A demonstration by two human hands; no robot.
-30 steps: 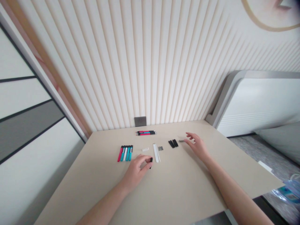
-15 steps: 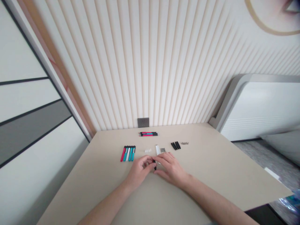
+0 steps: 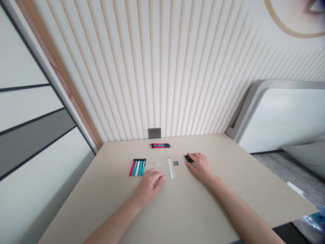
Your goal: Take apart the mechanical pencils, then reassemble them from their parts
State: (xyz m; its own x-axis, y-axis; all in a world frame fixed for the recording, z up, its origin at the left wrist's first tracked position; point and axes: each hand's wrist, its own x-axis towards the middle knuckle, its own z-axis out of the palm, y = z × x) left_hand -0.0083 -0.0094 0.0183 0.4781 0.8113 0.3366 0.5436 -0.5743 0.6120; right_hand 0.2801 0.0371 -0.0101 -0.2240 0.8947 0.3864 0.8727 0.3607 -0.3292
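Note:
My right hand (image 3: 200, 166) is over the row of black pen barrels (image 3: 187, 158), its finger and thumb closed about the ends of one barrel; the hand covers part of the row. Resting low over the table, my left hand (image 3: 150, 185) has its fingers curled in and the thumb against them. Anything inside that hand is hidden. Beyond it lie several pen bodies (image 3: 137, 167) in red, teal and white with black ends. Small white pieces (image 3: 159, 164), thin white refills (image 3: 171, 168) and small metal springs or pieces (image 3: 176, 163) lie between the hands.
Several whole pens (image 3: 160, 145) in red, teal and black lie near the back of the beige table (image 3: 193, 210). A dark wall socket (image 3: 154, 133) sits on the ribbed wall behind. To the right stands a white headboard (image 3: 281, 115).
My hands have come apart. The right one moved right and away from me to the black barrels; the left stayed nearly in place. The black barrel between them no longer shows there.

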